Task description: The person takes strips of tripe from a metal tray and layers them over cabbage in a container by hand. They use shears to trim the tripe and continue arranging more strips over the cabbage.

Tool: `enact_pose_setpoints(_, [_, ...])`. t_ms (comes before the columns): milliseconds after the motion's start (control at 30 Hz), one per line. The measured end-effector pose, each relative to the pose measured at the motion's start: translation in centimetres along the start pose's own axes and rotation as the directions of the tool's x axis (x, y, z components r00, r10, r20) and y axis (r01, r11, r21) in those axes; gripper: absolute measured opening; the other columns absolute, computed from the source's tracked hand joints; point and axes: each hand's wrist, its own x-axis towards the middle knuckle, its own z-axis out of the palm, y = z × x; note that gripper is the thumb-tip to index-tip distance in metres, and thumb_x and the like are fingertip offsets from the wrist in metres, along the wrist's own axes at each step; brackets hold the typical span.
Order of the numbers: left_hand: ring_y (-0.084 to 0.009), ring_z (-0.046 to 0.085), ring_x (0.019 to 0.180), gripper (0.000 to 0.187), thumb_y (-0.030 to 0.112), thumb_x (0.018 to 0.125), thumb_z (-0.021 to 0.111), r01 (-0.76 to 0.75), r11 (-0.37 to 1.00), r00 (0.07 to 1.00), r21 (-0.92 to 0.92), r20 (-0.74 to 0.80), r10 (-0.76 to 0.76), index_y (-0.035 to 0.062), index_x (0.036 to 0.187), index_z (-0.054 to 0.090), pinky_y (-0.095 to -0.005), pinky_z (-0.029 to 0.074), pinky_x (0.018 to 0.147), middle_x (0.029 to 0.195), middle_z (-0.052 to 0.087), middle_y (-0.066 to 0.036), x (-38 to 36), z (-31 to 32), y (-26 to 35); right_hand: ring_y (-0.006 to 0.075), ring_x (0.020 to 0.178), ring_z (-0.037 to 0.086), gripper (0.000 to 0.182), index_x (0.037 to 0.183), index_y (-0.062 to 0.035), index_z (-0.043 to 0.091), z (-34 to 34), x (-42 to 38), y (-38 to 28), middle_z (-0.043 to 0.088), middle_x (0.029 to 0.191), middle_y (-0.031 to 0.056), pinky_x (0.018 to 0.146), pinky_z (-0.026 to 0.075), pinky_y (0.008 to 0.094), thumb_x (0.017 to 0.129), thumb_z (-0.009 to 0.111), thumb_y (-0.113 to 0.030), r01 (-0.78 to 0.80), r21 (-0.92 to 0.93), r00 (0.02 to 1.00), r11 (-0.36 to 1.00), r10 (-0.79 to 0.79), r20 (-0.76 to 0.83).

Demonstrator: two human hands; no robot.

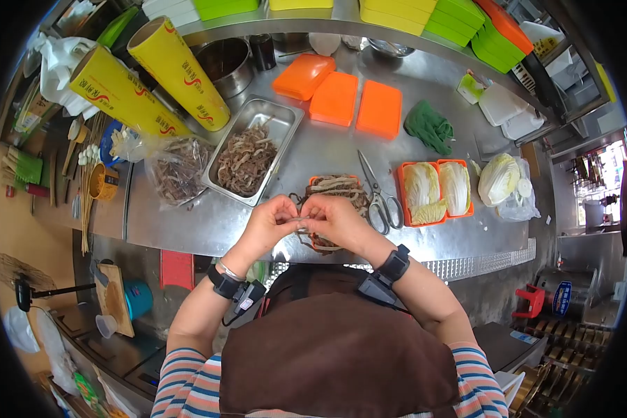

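My left hand (273, 217) and my right hand (333, 219) meet fingertip to fingertip at the counter's near side. Both pinch a thin brown-grey strip of what looks like tripe, mostly hidden by the fingers. Right behind them, more tripe strips (340, 187) are heaped in an orange box, whose rim shows only in part under my hands. Scissors (377, 195) lie to the right of this heap, handles toward me. To the left, a steel tray (290, 132) holds a pile of loose strips (245, 161). Beside it sits a clear plastic bag (177, 167) with more strips.
Two orange boxes of napa cabbage (421, 187) stand right of the scissors, with more cabbage (498, 180) on plastic beyond. Farther back are orange lids or boxes (334, 99), a green cloth (429, 127), a steel pot (240, 82) and yellow film rolls (177, 73).
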Motion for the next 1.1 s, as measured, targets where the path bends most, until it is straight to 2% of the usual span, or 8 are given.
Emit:
enact_pose_setpoints(267, [-0.0073, 0.062, 0.082, 0.018, 0.000, 0.082, 0.073, -0.163, 0.959, 0.984, 0.232, 0.112, 0.140, 0.0048, 0.093, 0.058, -0.0247, 0.051, 0.077, 0.086, 0.063, 0.001, -0.7, -1.8, -0.5, 0.0078, 0.070, 0.062, 0.009, 0.088, -0.0010, 0.062, -2.9, -1.9, -1.8, 0.065, 0.080, 0.0018, 0.063, 0.050, 0.0229, 0.086, 0.070, -0.005, -0.053, 0.161, 0.997, 0.986, 0.060, -0.039])
enact_pose_setpoints(433, [-0.0093, 0.064, 0.084, 0.018, 0.004, 0.089, 0.066, 0.087, 0.988, 0.982, -0.129, 0.179, -0.063, -0.0001, 0.106, 0.064, -0.0260, 0.052, 0.078, 0.094, 0.068, -0.003, -2.0, -1.0, 0.1, 0.0056, 0.067, 0.060, 0.011, 0.089, -0.0022, 0.062, -4.5, -5.2, -1.5, 0.063, 0.077, 0.0004, 0.060, 0.048, 0.0209, 0.085, 0.071, -0.007, -0.141, 0.224, 0.982, 0.964, 0.165, -0.091])
enact_pose_setpoints(700, [-0.0093, 0.066, 0.081, 0.016, 0.007, 0.096, 0.059, 0.214, 0.947, 0.954, -0.240, 0.258, -0.150, 0.0002, 0.109, 0.064, -0.0236, 0.054, 0.075, 0.091, 0.068, -0.003, -2.3, 3.1, -1.8, 0.0059, 0.071, 0.061, 0.010, 0.090, -0.0024, 0.062, -5.1, -10.3, 2.0, 0.064, 0.080, -0.0001, 0.064, 0.051, 0.0199, 0.085, 0.071, -0.004, -0.227, 0.313, 0.943, 0.922, 0.289, -0.167])
enact_pose_setpoints(867, [-0.0112, 0.067, 0.081, 0.013, 0.005, 0.096, 0.057, 0.265, 0.935, 0.962, -0.234, 0.122, -0.242, -0.0012, 0.106, 0.063, -0.0258, 0.055, 0.074, 0.093, 0.069, -0.005, -1.1, 4.2, -4.6, 0.0069, 0.068, 0.062, 0.012, 0.090, -0.0007, 0.062, -5.0, -8.6, 5.4, 0.064, 0.078, 0.0019, 0.063, 0.051, 0.0207, 0.085, 0.071, -0.005, -0.158, 0.355, 0.938, 0.922, 0.252, -0.238])
enact_pose_setpoints(967, [-0.0137, 0.066, 0.077, 0.017, 0.004, 0.090, 0.062, 0.156, 0.987, 0.988, -0.044, -0.016, -0.156, -0.0008, 0.106, 0.063, -0.0260, 0.053, 0.069, 0.084, 0.066, -0.005, -0.1, 4.8, -6.2, 0.0098, 0.067, 0.063, 0.012, 0.088, -0.0012, 0.063, -4.6, -7.4, 7.6, 0.065, 0.076, 0.0032, 0.063, 0.051, 0.0227, 0.083, 0.073, -0.005, -0.149, 0.204, 0.920, 0.968, 0.211, -0.329])
enact_pose_setpoints(1033, [-0.0206, 0.065, 0.073, 0.023, 0.004, 0.083, 0.066, -0.048, 0.886, 0.987, 0.462, -0.114, 0.113, 0.0015, 0.106, 0.062, -0.0297, 0.053, 0.069, 0.089, 0.063, -0.008, 0.2, 5.0, -6.4, 0.0119, 0.067, 0.063, 0.012, 0.088, -0.0013, 0.064, -4.4, -7.0, 8.4, 0.065, 0.077, 0.0045, 0.062, 0.051, 0.0241, 0.082, 0.073, -0.006, -0.168, 0.051, 0.918, 0.984, 0.175, -0.357])
enact_pose_setpoints(1067, [-0.0206, 0.065, 0.073, 0.023, 0.004, 0.083, 0.066, -0.045, 0.885, 0.987, 0.464, -0.116, 0.111, 0.0015, 0.106, 0.062, -0.0297, 0.053, 0.069, 0.089, 0.063, -0.008, 0.3, 5.0, -6.5, 0.0139, 0.067, 0.063, 0.013, 0.087, -0.0015, 0.064, -4.3, -6.9, 8.7, 0.065, 0.077, 0.0057, 0.062, 0.051, 0.0256, 0.080, 0.074, -0.006, -0.189, -0.105, 0.915, 0.976, 0.136, -0.381])
enact_pose_setpoints(1100, [-0.0232, 0.065, 0.074, 0.025, 0.005, 0.081, 0.068, -0.043, 0.883, 0.982, 0.467, -0.141, 0.122, 0.0029, 0.106, 0.061, -0.0312, 0.054, 0.070, 0.092, 0.061, -0.009, 0.1, 5.2, -5.8, 0.0139, 0.067, 0.063, 0.013, 0.087, -0.0015, 0.064, -4.2, -6.9, 9.0, 0.065, 0.077, 0.0057, 0.062, 0.051, 0.0256, 0.080, 0.074, -0.006, -0.189, -0.101, 0.917, 0.977, 0.139, -0.375])
